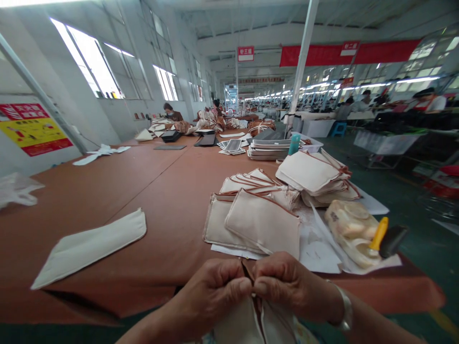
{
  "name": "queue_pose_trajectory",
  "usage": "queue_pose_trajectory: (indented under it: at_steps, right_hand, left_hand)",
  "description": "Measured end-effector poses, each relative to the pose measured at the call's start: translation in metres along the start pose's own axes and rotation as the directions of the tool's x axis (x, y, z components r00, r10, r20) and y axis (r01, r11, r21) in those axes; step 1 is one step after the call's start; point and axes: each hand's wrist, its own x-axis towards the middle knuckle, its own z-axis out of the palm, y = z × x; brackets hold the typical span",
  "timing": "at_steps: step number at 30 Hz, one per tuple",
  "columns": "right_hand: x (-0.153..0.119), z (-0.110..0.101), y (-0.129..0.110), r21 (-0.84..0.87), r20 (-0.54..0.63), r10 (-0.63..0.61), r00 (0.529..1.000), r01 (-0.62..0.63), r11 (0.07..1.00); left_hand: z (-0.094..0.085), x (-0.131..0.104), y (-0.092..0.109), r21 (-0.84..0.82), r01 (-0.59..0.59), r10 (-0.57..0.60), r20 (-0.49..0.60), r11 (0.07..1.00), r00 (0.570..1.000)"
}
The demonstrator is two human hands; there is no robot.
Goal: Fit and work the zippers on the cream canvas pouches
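My left hand (211, 294) and my right hand (287, 284) meet at the near edge of the brown table (161, 191). Both pinch the top edge of a cream fabric pouch (258, 322) with brown trim, thumbs pressed together at its opening. The pouch hangs below the hands and is partly out of frame. A silver bracelet (344, 308) sits on my right wrist. Just beyond the hands lies a stack of matching cream pouches (258, 217).
More pouch stacks (315, 177) lie farther right. A yellow-handled brush (378, 236) rests on a plastic bag (351, 229) at the right edge. A flat cream piece (89, 246) lies left. Trays (268, 148) and a teal bottle (294, 143) stand behind. People work far down the table.
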Motion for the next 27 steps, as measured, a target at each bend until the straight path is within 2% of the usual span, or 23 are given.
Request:
queue_pose_trajectory:
  at_steps: [4,9,13,15,17,19,21,23,27]
  right_hand:
    - [-0.006,-0.001,0.013,0.024,-0.051,0.002,0.999,-0.001,1.000]
    - [-0.009,-0.003,0.013,-0.014,-0.009,0.014,1.000,-0.014,1.000]
    - [-0.004,-0.001,0.008,-0.140,-0.019,-0.006,1.000,0.004,0.990]
    - [-0.002,0.001,0.009,-0.164,-0.080,0.006,0.997,-0.019,0.986]
    - [-0.004,0.003,0.010,-0.161,-0.195,0.005,0.981,-0.038,0.986]
    - [-0.008,0.003,0.008,-0.262,-0.352,-0.107,0.930,0.012,0.965]
    - [-0.016,0.003,0.004,-0.476,-0.438,-0.325,0.838,0.090,0.875]
    - [-0.022,0.005,-0.001,-0.665,-0.387,-0.511,0.768,0.152,0.731]
    - [-0.028,0.011,-0.007,-0.843,-0.177,-0.624,0.761,0.210,0.495]
  left_hand:
    - [-0.010,-0.006,-0.001,0.065,0.009,-0.007,-0.020,0.998,1.000]
    - [-0.014,-0.008,0.005,0.050,0.126,-0.123,-0.059,0.991,0.991]
    - [-0.005,-0.003,0.016,0.055,0.048,-0.052,0.060,0.997,0.997]
    - [0.001,-0.001,0.016,-0.042,0.055,-0.050,0.106,0.998,0.993]
    - [0.006,0.000,0.009,-0.146,0.113,-0.099,0.098,0.983,0.990]
    - [0.008,-0.001,-0.001,-0.235,0.178,-0.167,0.063,0.956,0.984]
    - [0.008,-0.003,-0.010,-0.305,0.218,-0.224,0.018,0.927,0.975]
    - [0.007,-0.004,-0.015,-0.351,0.226,-0.249,-0.021,0.909,0.968]
    - [0.008,-0.003,-0.014,-0.357,0.215,-0.245,-0.041,0.909,0.969]
